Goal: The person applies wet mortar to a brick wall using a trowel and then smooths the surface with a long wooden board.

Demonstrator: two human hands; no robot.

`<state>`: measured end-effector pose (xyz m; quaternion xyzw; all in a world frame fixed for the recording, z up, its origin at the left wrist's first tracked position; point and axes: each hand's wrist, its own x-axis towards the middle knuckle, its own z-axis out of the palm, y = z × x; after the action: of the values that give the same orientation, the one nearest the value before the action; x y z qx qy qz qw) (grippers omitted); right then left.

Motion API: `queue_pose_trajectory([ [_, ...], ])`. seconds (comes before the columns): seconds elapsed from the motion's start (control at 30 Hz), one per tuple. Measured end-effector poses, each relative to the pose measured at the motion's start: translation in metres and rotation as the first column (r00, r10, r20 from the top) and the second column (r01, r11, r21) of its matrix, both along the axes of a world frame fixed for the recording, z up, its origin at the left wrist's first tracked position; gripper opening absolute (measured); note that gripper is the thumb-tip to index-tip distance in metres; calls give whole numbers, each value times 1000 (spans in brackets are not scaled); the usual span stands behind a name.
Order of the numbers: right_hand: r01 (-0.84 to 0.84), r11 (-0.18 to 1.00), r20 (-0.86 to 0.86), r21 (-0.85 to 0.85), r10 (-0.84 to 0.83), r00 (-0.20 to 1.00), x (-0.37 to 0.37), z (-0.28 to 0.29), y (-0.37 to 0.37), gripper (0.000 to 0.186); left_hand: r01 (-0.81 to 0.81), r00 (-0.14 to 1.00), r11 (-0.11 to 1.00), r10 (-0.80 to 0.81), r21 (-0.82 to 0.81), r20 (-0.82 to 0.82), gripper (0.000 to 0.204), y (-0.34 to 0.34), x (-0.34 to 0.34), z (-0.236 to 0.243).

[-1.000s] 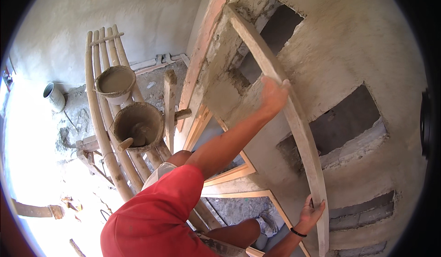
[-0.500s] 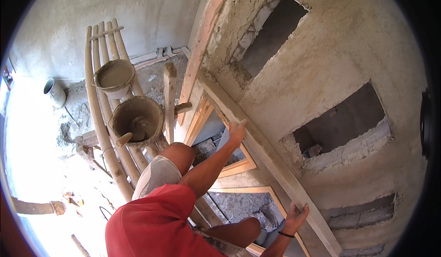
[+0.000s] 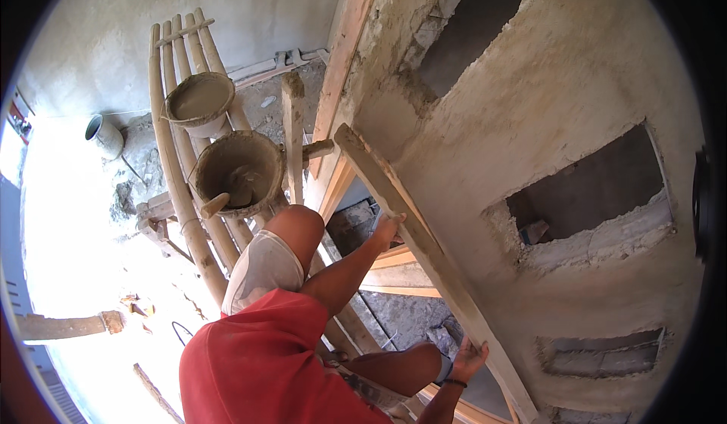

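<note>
A long, straight, mortar-stained board (image 3: 428, 261) slants across the wall beside the wooden window frame (image 3: 337, 185), its top end by an upright post (image 3: 292, 136). My left hand (image 3: 388, 229) grips the board's upper-middle part, fingers round its edge. My right hand (image 3: 469, 360) holds it near the lower end, a dark band on that wrist. My bent legs rest over bamboo poles, to the left of the board.
Bamboo poles (image 3: 193, 219) form a platform holding a pail of wet mortar (image 3: 198, 102) and a bucket (image 3: 231, 159) with a tool inside. A grey bucket (image 3: 110, 138) stands on rubble at left. The plastered wall (image 3: 575, 68) has several rough rectangular openings (image 3: 583, 182).
The board has moved down and left from across the upper opening to over the wooden frames. My left hand moved down with it; my right hand shifted slightly down and left.
</note>
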<state>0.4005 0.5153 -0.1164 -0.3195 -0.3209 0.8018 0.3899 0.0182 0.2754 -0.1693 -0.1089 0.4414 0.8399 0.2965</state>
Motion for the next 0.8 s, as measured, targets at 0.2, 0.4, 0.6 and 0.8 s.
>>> queue_pose_trajectory([
  [0.2, -42, 999, -51, 22, 43, 998, 6, -16, 3, 43, 71, 997, 997, -71, -16, -3, 41, 8, -1, -10],
  [0.4, -15, 999, -57, 42, 17, 998, -2, -15, 17, 39, 70, 997, 997, -70, -12, -17, 37, 19, -6, -1],
  [0.6, 26, 996, -88, 90, -18, 996, -4, 1, 22, 40, -29, 993, 999, 25, -35, -112, 31, 31, -1, 55],
  [0.8, 54, 991, -76, 120, -45, 996, -18, 20, 20, 39, -89, 979, 992, 71, -86, -193, 41, 37, -24, 57],
])
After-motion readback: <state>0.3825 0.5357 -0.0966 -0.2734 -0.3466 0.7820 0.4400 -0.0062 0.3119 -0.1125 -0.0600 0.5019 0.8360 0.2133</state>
